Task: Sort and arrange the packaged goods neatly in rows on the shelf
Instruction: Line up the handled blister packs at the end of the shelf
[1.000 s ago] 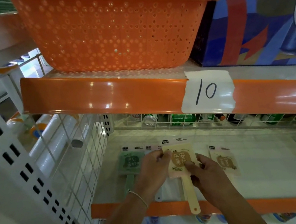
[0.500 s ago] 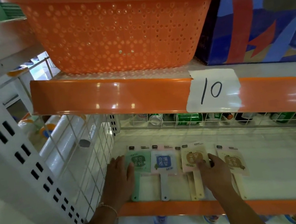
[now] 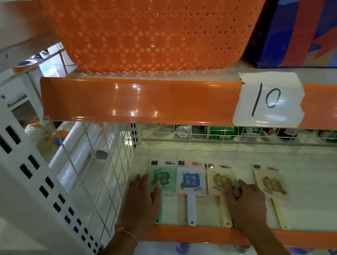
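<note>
Several flat packaged paddles lie side by side on the white shelf (image 3: 318, 189), handles toward the orange front lip. From the left: a green pack (image 3: 166, 178), a blue-and-white pack (image 3: 190, 183), a beige pack (image 3: 220, 181), and a second beige pack (image 3: 271, 183) set apart to the right. My left hand (image 3: 140, 202) lies flat with straight fingers against the green pack's left edge. My right hand (image 3: 244, 201) rests with fingers extended on the lower right of the first beige pack, covering part of it.
A wire-grid divider (image 3: 104, 172) walls the shelf's left side and a wire rail with bottles (image 3: 218, 130) runs along the back. Above sits an orange perforated basket (image 3: 158, 25), a blue box (image 3: 311, 16) and a paper label "10" (image 3: 267, 100). Bare shelf lies right of the packs.
A second ago both hands held a beige pack above the shelf; it now lies flat in the row. My left hand moved to the green pack, my right rests on the beige one.
</note>
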A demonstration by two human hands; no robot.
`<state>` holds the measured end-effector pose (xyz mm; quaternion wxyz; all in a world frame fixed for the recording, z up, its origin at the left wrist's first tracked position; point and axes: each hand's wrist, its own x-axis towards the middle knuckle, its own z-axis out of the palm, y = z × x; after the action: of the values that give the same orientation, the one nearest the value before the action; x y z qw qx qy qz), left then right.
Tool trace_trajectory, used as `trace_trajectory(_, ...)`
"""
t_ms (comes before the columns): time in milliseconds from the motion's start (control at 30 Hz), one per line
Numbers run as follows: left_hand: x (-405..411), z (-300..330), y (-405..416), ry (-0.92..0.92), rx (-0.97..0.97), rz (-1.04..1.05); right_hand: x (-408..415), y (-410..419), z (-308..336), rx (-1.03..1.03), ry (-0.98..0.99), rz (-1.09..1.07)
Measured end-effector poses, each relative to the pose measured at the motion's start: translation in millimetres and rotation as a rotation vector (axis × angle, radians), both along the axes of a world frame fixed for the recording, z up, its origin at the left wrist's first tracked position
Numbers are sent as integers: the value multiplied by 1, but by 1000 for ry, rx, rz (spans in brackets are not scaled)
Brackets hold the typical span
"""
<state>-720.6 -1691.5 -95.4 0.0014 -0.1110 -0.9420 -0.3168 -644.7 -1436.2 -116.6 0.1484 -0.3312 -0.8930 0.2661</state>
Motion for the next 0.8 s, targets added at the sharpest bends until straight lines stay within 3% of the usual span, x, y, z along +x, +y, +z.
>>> trace_trajectory(800,1,2,2,-44,16,2,4,-1,-1,-5,177,104)
